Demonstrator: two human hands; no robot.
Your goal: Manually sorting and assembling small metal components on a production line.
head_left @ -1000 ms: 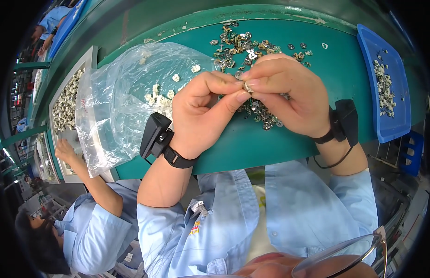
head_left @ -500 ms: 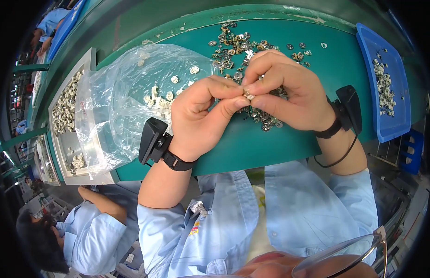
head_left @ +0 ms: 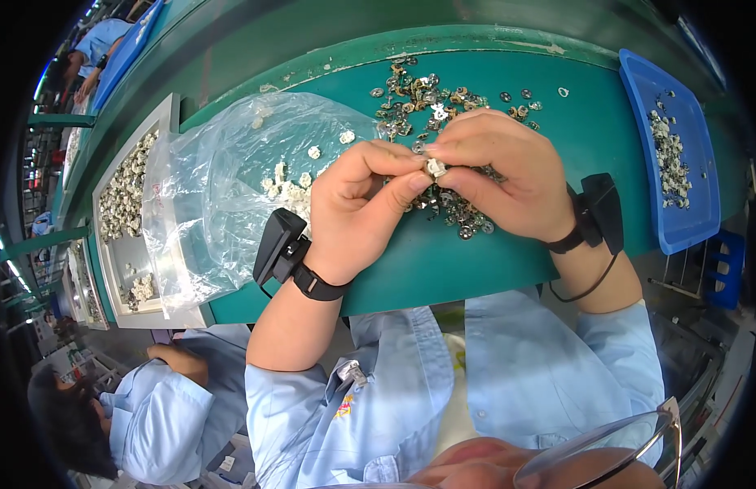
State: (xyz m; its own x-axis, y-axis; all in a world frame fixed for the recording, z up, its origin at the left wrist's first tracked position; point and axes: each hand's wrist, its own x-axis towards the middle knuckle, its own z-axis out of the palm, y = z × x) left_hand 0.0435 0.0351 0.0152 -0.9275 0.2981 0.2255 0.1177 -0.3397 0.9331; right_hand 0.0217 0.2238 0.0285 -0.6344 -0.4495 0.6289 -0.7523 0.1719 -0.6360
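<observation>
Between the fingertips of both hands is a small white part point(head_left: 435, 167), its exact kind too small to make out. My left hand point(head_left: 357, 208) pinches it from the left with thumb and index finger. From the right, my right hand point(head_left: 508, 171) pinches the same part, fingers curled. Beneath and behind the hands lies a heap of small metal parts point(head_left: 459, 216), silver and brass coloured, spread over the green work surface point(head_left: 386, 289). Left of my left hand, a group of white parts point(head_left: 284, 186) lies on or in a clear plastic bag point(head_left: 219, 175).
A white-grey tray point(head_left: 167, 122) at the left holds many white parts in compartments. On the right stands a blue tray point(head_left: 686, 226) with a pile of small white and metal parts. A co-worker in a blue shirt point(head_left: 162, 416) sits at the lower left.
The white part shows more clearly between my fingertips, and my right fingers have shifted slightly around it. The whole view has moved a little; both hands remain together over the metal parts.
</observation>
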